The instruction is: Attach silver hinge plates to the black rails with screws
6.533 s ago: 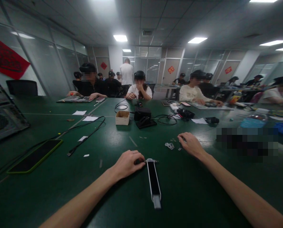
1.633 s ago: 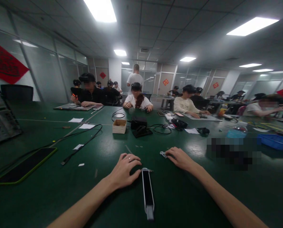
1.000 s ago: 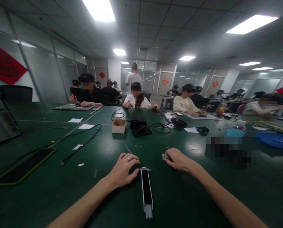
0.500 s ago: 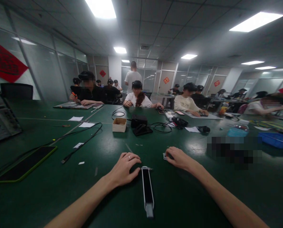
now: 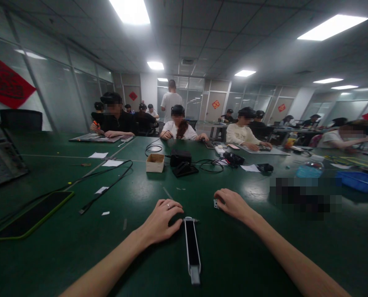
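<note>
On the green table [image 5: 233, 264] rests my left hand [image 5: 162, 220], a ring on one finger, its fingers loosely curved and the thumb apart. The thumb tip is beside the upper end of a long, narrow black strip [image 5: 192, 243] with a white frame and a grey block at its near end. A small thin rod [image 5: 195, 220] lies across the strip's far end. Further right, my right hand [image 5: 231, 203] is closed on a small whitish piece with dark dots [image 5: 216, 203], pinched at the fingertips. Fingers partly cover that piece, so its kind is unclear.
A phone with a green edge [image 5: 33, 216] and a black cable [image 5: 101, 194] lie at left. Ahead stand a small open cardboard box [image 5: 155, 163] and a black box [image 5: 180, 157]. At right are a blue tray [image 5: 358, 182] and a blurred-out dark patch. Several people sit beyond.
The small whitish piece in my right hand has turned, and its dotted face shows more upright. My right hand has shifted very slightly. My left hand and the black strip stay where they were.
</note>
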Tool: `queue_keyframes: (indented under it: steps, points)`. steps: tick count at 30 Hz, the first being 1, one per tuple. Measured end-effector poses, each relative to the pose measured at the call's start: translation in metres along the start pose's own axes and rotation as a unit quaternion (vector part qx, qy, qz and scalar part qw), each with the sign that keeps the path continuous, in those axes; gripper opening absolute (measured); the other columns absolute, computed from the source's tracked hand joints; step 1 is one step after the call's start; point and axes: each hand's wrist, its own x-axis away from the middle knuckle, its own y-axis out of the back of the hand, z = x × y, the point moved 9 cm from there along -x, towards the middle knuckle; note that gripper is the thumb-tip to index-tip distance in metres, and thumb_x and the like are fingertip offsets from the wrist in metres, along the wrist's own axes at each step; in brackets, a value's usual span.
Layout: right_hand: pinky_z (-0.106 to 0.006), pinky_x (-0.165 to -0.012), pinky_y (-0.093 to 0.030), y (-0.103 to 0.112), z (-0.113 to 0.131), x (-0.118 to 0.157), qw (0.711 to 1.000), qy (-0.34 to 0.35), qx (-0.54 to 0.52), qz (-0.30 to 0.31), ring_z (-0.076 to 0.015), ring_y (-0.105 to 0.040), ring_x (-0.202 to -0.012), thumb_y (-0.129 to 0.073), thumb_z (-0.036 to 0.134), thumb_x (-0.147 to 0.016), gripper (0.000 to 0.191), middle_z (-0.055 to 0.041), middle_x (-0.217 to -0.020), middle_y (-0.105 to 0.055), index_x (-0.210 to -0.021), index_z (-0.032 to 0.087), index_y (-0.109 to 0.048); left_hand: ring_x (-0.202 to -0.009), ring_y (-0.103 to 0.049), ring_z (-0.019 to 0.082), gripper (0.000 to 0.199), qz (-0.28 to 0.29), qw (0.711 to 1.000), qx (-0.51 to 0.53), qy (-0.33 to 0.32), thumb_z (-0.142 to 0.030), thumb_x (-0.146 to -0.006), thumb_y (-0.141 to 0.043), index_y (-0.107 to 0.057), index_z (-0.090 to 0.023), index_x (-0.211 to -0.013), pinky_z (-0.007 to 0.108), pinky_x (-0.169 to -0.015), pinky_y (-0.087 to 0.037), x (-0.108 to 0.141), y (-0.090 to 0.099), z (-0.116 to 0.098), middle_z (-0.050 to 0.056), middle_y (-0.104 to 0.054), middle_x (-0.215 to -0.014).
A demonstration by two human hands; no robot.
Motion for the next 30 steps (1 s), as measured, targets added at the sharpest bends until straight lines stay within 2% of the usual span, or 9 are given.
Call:
queue_keyframes:
  steps: [4,8,12,17,20,22,24,27,30]
  points:
    - [-0.030,-0.075,-0.044,0.003,-0.030,0.003,0.999,-0.046,-0.020,-0.021,-0.0202,-0.058,-0.087,-0.045,0.022,-0.090,0.020,-0.0090,-0.092,-0.064,-0.096,0.016,-0.062,-0.108,-0.054,0.023,0.022,0.002,1.000,-0.003,-0.005,-0.025,-0.088,-0.054,-0.060,-0.020,-0.108,0.041,-0.096,-0.035,0.000,-0.003,0.002,0.006,-0.062,-0.114]
    - [-0.031,-0.077,-0.043,-0.010,-0.045,0.006,0.999,-0.025,-0.035,0.033,-0.0210,-0.057,-0.089,-0.046,0.021,-0.090,0.020,-0.0084,-0.092,-0.066,-0.093,0.016,-0.065,-0.107,-0.054,0.022,0.023,0.006,1.000,-0.002,-0.004,-0.026,-0.088,-0.054,-0.060,-0.020,-0.108,0.040,-0.095,-0.036,0.001,-0.003,0.001,0.006,-0.062,-0.114]
    - [-0.031,-0.078,-0.042,-0.007,-0.041,0.007,0.999,-0.008,-0.036,0.026,-0.0208,-0.056,-0.090,-0.044,0.022,-0.092,0.023,-0.0082,-0.093,-0.066,-0.095,0.016,-0.066,-0.106,-0.054,0.022,0.023,0.009,1.000,-0.004,-0.003,-0.025,-0.088,-0.053,-0.061,-0.019,-0.109,0.040,-0.094,-0.037,0.001,-0.002,-0.001,0.006,-0.062,-0.113]
    - [-0.032,-0.068,-0.040,-0.001,-0.022,0.007,1.000,-0.020,-0.004,0.024,-0.0201,-0.056,-0.073,-0.043,0.042,-0.093,0.036,-0.0074,-0.077,-0.064,-0.079,0.017,-0.065,-0.104,-0.056,0.022,0.023,-0.001,1.000,-0.006,0.001,-0.026,-0.090,-0.049,-0.061,-0.018,-0.108,0.040,-0.092,-0.038,0.000,-0.001,-0.001,0.007,-0.063,-0.111]
    - [-0.030,-0.064,-0.040,-0.002,-0.011,0.006,0.999,-0.028,-0.011,0.023,-0.0191,-0.056,-0.069,-0.049,0.034,-0.089,0.029,-0.0073,-0.073,-0.064,-0.071,0.017,-0.062,-0.103,-0.056,0.022,0.023,-0.019,1.000,-0.012,0.007,-0.027,-0.091,-0.047,-0.060,-0.019,-0.108,0.040,-0.090,-0.039,0.000,0.001,0.002,0.007,-0.063,-0.110]
    - [-0.029,-0.062,-0.041,0.004,-0.003,0.006,0.999,-0.037,-0.033,-0.020,-0.0184,-0.056,-0.067,-0.049,0.029,-0.088,0.026,-0.0070,-0.070,-0.063,-0.069,0.017,-0.061,-0.103,-0.056,0.022,0.023,-0.032,0.999,-0.015,0.011,-0.027,-0.091,-0.047,-0.060,-0.019,-0.108,0.040,-0.090,-0.039,0.000,0.004,0.005,0.007,-0.063,-0.110]
    - [-0.029,-0.062,-0.042,0.019,0.014,0.009,0.992,-0.026,-0.074,-0.098,-0.0181,-0.055,-0.067,-0.047,0.030,-0.089,0.027,-0.0067,-0.070,-0.062,-0.069,0.017,-0.060,-0.102,-0.057,0.022,0.023,-0.048,0.999,-0.011,0.010,-0.026,-0.091,-0.047,-0.059,-0.018,-0.108,0.040,-0.090,-0.040,0.001,0.009,0.004,0.007,-0.064,-0.108]
    - [-0.029,-0.061,-0.043,0.042,0.054,0.022,0.963,0.034,-0.156,-0.219,-0.0168,-0.054,-0.066,-0.045,0.033,-0.092,0.030,-0.0064,-0.069,-0.062,-0.071,0.018,-0.060,-0.091,-0.059,0.021,0.023,-0.066,0.998,0.019,0.011,-0.031,-0.090,-0.050,-0.060,-0.017,-0.105,0.036,-0.082,-0.044,0.001,0.013,-0.002,0.007,-0.066,-0.101]
    - [-0.027,-0.057,-0.042,0.051,0.095,0.038,0.928,0.108,-0.225,-0.276,-0.0144,-0.052,-0.060,-0.047,0.031,-0.092,0.029,-0.0037,-0.064,-0.060,-0.068,0.019,-0.059,-0.073,-0.059,0.016,0.024,-0.066,0.994,0.082,0.011,-0.038,-0.088,-0.054,-0.062,-0.017,-0.099,0.030,-0.070,-0.046,0.001,0.009,-0.014,0.004,-0.066,-0.087]
